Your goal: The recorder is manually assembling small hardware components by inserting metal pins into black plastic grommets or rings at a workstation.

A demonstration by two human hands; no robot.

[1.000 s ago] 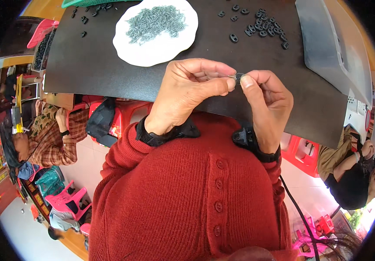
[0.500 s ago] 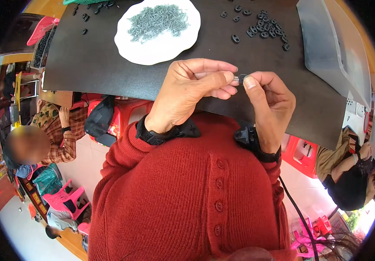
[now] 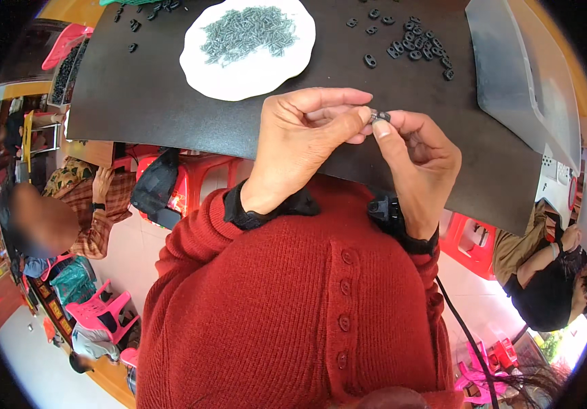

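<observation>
In front of my chest, just over the near edge of the dark table, my two hands meet fingertip to fingertip. My left hand pinches a small metal spring between thumb and index finger. Thumb and forefinger of my right hand are closed on a small black plastic cord lock piece. The spring's end touches the black piece; how far it sits inside is hidden by my fingertips. Beyond my left hand lies a white scalloped plate holding a heap of small springs.
Several loose black cord lock pieces lie scattered on the table at the far right. A translucent plastic bin stands at the right edge. A few black bits sit far left, near a green basket. Other people sit on both sides.
My left thumb and fingers have shifted slightly up and right, closer against the black piece. The black piece has turned a little and shows more of its side.
</observation>
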